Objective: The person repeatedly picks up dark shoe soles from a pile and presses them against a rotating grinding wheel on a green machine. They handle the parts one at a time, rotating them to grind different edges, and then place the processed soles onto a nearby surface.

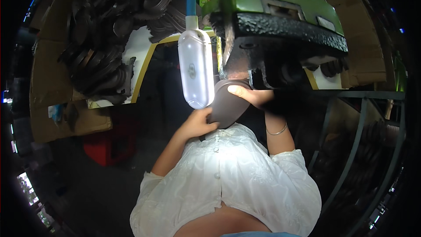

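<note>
A dark grey shoe sole (231,105) is held between my two hands, its far end up against the working head of a green machine (280,0). My left hand (199,123) grips the near left edge of the sole, fingers curled round it. On the far right side my right hand (252,95) holds it, with the thumb lying flat on top; its other fingers are hidden beneath the sole and the machine. A lit white lamp (195,68) hangs just left of the sole, above my left hand. The exact contact between sole and machine is partly hidden.
Many dark soles (103,39) are heaped at the far left beside a cardboard box (52,74). More soles (333,67) lie behind the machine at right. A red stool (107,147) stands low at left; a metal rack (351,140) is at right.
</note>
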Demonstrator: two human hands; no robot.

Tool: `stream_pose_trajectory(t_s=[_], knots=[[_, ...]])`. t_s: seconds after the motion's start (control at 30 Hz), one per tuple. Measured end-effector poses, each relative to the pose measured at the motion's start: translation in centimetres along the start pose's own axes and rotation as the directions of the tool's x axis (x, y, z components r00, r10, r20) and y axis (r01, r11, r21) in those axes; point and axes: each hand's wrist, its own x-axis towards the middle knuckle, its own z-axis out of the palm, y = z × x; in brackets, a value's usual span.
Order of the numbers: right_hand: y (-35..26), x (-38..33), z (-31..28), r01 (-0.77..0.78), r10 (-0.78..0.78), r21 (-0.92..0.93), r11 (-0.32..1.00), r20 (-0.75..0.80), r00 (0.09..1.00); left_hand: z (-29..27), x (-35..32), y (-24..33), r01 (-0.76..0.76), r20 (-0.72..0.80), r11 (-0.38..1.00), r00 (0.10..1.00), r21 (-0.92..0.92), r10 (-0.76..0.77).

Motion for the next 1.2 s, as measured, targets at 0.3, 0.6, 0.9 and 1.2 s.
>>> stream_pose_trajectory(t_s=[0.3, 0.6, 0.9, 1.2], knots=[[3.1, -5.4, -2.1, -0.268, 0.239, 0.166, 0.949, 0.173, 0.955, -1.7, 3.8, 10.5, -0.296, -0.450, 0.918, 0.880, -0.264, 0.154], [7.6, -12.7, -10.0, -0.141, 0.342, 0.609, 0.780, -0.228, 0.912, -1.6, 1.0, 7.8, -0.312, -0.458, 0.805, 0.887, -0.504, 0.057], [3.3, -4.2, -5.0, 0.023, 0.111, 0.394, 0.919, -0.313, 0.943, -3.0, -3.0, 4.0, -0.332, -0.587, 0.795, 0.809, -0.508, -0.037], [-1.5, -1.1, 1.6, 0.032, 0.012, 0.230, 0.973, -0.187, 0.982, -5.0, -4.9, -2.6, -0.055, -0.499, 0.910, 0.849, -0.411, -0.174]])
